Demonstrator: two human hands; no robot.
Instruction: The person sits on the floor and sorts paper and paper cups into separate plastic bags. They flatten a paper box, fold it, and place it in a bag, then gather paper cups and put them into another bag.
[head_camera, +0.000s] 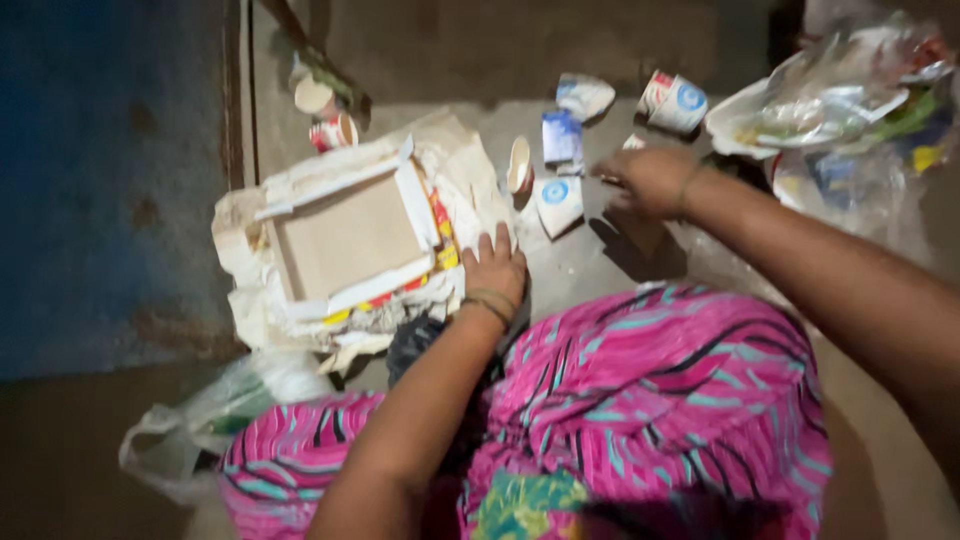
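Left hand (493, 268) lies flat, fingers spread, on the right edge of a flattened cardboard box (345, 238) over a crumpled white sack (255, 305) on the concrete floor (590, 265). Right hand (648, 181) reaches over crushed paper cups (560, 200), fingers curled; cannot tell if it pinches anything. Bare floor between hands; clear plastic bags (845, 95) far right, blue wall (100, 170) left.

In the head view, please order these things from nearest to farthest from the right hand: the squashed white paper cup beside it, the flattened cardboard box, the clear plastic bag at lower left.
From the right hand:
1. The squashed white paper cup, just left of the hand on the floor.
2. The flattened cardboard box, farther left, under the left hand.
3. The clear plastic bag, at the lower left beside the pink patterned cloth.
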